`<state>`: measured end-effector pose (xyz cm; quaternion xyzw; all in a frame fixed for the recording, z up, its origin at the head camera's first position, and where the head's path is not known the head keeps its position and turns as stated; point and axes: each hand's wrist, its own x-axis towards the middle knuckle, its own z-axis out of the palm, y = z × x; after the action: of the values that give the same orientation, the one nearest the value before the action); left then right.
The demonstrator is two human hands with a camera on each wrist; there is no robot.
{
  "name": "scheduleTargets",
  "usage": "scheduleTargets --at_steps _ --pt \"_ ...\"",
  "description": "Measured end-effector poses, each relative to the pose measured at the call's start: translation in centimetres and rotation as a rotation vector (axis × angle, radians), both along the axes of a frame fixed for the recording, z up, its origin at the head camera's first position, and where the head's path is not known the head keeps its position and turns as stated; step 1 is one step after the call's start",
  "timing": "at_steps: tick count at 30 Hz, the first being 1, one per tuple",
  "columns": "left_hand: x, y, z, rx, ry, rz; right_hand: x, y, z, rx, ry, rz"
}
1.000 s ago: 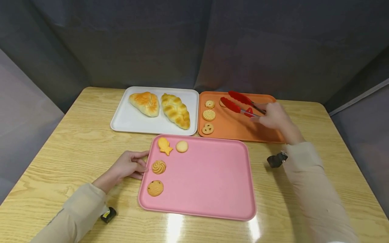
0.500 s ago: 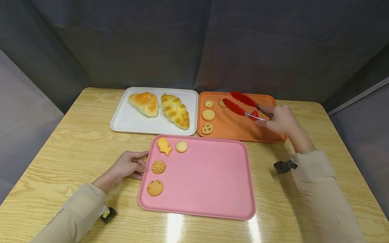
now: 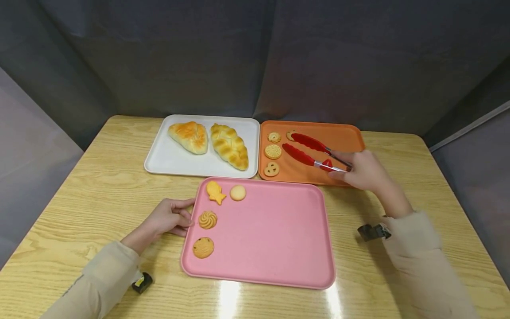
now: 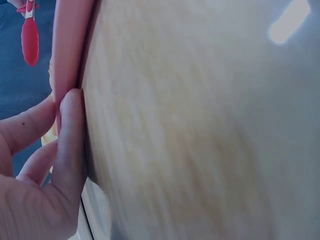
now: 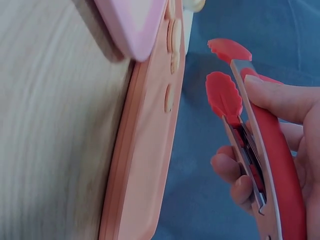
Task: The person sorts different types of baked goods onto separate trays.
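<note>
My right hand (image 3: 364, 173) grips the red-and-steel tongs (image 3: 298, 154) over the orange tray (image 3: 344, 136). The tongs' arms stand apart with nothing between them; one tip overlaps the back cookie (image 3: 289, 135) in the head view. Along that tray's left side lie a flower-shaped cookie (image 3: 274, 137), a round biscuit (image 3: 273, 152) and a pretzel-shaped cookie (image 3: 272, 169). My left hand (image 3: 169, 217) holds the left rim of the pink tray (image 3: 275, 235) between thumb and fingers. On it lie a fish-shaped cookie (image 3: 215, 192), a plain round cookie (image 3: 237, 192), a swirl cookie (image 3: 208, 219) and a speckled cookie (image 3: 203, 247).
Behind the pink tray, a white tray (image 3: 179, 161) bears a triangular bread (image 3: 191, 137) and a braided bread (image 3: 230, 146). The white and orange trays sit side by side on the wooden table (image 3: 99, 186). A dark curtain (image 3: 191, 57) hangs behind.
The tongs and my right hand have first drawn right, then come forward and left, lower over the orange tray. My left hand keeps its place on the pink tray.
</note>
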<state>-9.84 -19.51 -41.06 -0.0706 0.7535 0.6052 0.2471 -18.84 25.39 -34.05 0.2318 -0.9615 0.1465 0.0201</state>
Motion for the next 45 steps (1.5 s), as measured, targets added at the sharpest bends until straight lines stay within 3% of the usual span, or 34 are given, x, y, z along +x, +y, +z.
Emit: scheduleTargets --at_steps 11,25,45 --pt "0.0 0.1 0.1 -0.01 -0.004 0.006 1.5 -1.8 -0.5 -0.048 0.04 0.103" --pt "-0.1 0.0 -0.1 -0.015 0.001 -0.004 3.2 -4.4 -0.7 -0.042 0.013 0.247" --pt "0.0 0.1 0.2 -0.027 -0.001 0.0 3.8 -7.7 -1.6 -0.009 -0.055 0.341"
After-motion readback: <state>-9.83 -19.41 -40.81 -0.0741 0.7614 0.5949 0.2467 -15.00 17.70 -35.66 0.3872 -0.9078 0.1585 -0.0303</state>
